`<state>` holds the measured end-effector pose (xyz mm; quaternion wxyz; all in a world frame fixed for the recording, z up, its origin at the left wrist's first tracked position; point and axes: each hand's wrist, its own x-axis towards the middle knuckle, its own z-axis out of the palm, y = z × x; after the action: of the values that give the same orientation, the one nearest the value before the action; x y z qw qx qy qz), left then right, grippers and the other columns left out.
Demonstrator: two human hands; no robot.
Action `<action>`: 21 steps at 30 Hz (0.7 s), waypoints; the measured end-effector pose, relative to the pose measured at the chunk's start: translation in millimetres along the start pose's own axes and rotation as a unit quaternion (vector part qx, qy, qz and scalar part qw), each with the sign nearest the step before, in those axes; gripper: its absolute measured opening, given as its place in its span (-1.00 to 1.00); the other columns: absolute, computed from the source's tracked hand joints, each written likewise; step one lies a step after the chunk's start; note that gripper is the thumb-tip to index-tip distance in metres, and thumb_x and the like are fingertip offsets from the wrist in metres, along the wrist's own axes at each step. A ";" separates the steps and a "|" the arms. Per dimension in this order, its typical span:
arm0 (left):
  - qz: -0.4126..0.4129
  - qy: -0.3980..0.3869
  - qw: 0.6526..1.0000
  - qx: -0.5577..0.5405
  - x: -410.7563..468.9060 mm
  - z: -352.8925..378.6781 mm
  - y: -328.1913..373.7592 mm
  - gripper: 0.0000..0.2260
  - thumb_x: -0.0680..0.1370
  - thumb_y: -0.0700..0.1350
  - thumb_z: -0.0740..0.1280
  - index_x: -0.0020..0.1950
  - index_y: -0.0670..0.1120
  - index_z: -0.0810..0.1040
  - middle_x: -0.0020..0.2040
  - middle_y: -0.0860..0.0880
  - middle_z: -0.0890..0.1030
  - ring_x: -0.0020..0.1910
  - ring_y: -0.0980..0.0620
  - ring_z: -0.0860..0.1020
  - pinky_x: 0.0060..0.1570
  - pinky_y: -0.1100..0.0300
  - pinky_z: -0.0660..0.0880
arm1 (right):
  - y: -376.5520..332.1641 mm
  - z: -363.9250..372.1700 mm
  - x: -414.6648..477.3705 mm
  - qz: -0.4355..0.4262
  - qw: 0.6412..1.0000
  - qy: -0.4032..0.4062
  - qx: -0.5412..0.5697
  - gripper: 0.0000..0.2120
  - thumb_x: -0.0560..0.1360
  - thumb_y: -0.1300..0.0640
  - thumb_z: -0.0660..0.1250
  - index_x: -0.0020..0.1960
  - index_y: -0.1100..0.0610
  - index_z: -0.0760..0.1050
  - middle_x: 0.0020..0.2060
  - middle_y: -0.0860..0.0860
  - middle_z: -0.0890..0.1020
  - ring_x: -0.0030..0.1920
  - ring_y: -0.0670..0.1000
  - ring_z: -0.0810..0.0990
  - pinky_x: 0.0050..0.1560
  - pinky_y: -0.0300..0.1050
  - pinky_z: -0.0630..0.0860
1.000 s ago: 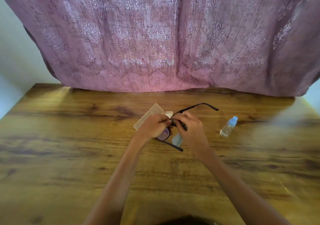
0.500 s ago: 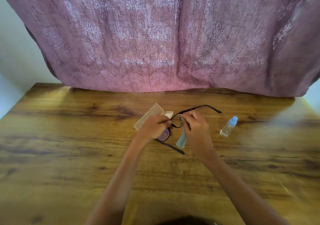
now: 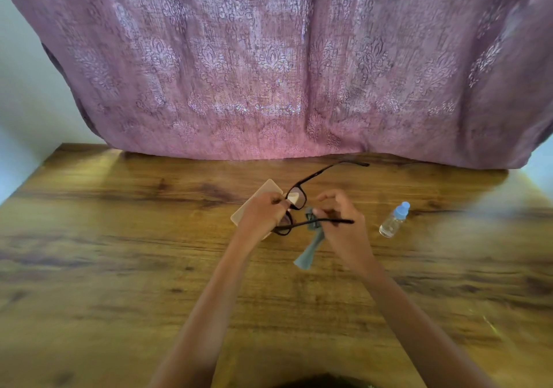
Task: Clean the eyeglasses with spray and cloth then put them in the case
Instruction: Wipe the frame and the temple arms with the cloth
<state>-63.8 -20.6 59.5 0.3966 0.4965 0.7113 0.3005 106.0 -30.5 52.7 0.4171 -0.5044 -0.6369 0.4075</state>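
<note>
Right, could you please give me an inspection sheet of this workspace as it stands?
Surface: brown wooden table, blurred at the right.
Job's things: black-framed eyeglasses held above the table, arms unfolded; grey-blue cloth wrapped round the near arm, tail hanging; clear spray bottle with a blue cap apart, to the right; beige flat case partly behind the left hand.
Clutter: nothing seen.
Grippers: left hand grips the frame front; right hand pinches the cloth on the arm.
Cables: thin dark line right of the bottle; cable or grain, cannot tell.
Surroundings: mauve patterned curtain behind the table; pale wall at both sides.
</note>
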 end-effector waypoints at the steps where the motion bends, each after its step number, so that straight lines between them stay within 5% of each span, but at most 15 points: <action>1: 0.002 0.000 1.000 -0.012 -0.5 -0.7 0.7 -0.80 0.55 -0.03 0.27 -0.15 -0.06 0.64 -0.23 -0.09 0.69 -0.13 -0.06 0.65 0.04 -0.05 0.56 | -1.0 -1.0 -0.6 0.014 1.000 -0.013 0.025 -0.77 0.54 0.27 0.34 -0.05 -0.07 0.53 -0.20 -0.14 0.69 -0.17 -0.13 0.68 -0.19 -0.23 0.60; 6: 0.002 0.010 1.000 -0.011 -1.3 -1.6 7.0 -0.80 0.56 -0.04 0.26 -0.06 -0.05 0.66 -0.19 -0.09 0.69 -0.17 -0.03 0.63 -0.12 0.08 0.51 | -5.4 -8.7 -6.6 0.074 0.984 -0.082 0.140 -0.87 0.57 0.24 0.32 0.03 0.16 0.64 -0.10 0.11 0.71 0.00 0.13 0.67 0.13 0.13 0.58; 10: -0.002 0.011 1.000 0.007 -3.0 -0.9 10.6 -0.78 0.55 -0.04 0.23 0.01 -0.07 0.64 -0.17 -0.10 0.65 -0.24 -0.03 0.55 -0.24 0.12 0.40 | -11.2 -15.9 -10.6 0.077 0.966 -0.110 0.222 -0.86 0.52 0.29 0.35 0.05 0.20 0.64 -0.07 0.17 0.70 0.01 0.18 0.65 0.06 0.04 0.57; 14: 0.004 0.018 1.000 0.013 -3.6 0.2 14.2 -0.78 0.54 -0.04 0.22 0.00 -0.08 0.63 -0.25 -0.05 0.62 -0.28 -0.04 0.55 -0.25 0.08 0.44 | -17.6 -19.8 -13.9 0.056 0.952 -0.125 0.274 -0.81 0.39 0.19 0.47 0.01 0.14 0.67 -0.09 0.07 0.71 -0.08 0.01 0.68 -0.08 -0.21 0.57; 17: 0.014 0.007 1.000 0.020 -4.1 1.5 14.4 -0.74 0.57 0.03 0.20 0.10 -0.03 0.63 -0.18 -0.05 0.67 -0.15 -0.03 0.63 -0.07 0.01 0.53 | -18.9 -22.5 -12.8 0.046 0.957 -0.087 0.273 -0.83 0.39 0.14 0.46 -0.03 0.14 0.69 -0.11 0.08 0.72 -0.08 -0.01 0.67 -0.06 -0.20 0.57; 21: 0.048 0.071 0.990 0.111 -8.6 -2.2 13.9 -0.60 0.59 0.23 0.12 0.21 0.04 0.58 -0.06 0.01 0.67 -0.06 0.02 0.61 -0.16 0.16 0.42 | -19.6 -29.9 -7.8 0.064 0.943 -0.063 0.320 -0.82 0.34 0.07 0.49 -0.09 0.10 0.71 -0.11 0.09 0.71 -0.07 0.01 0.66 0.10 -0.02 0.54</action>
<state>-57.5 -24.3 74.3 0.2728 0.5486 0.7418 0.2727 129.4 -38.3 79.7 0.4880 -0.3575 -0.4645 0.6467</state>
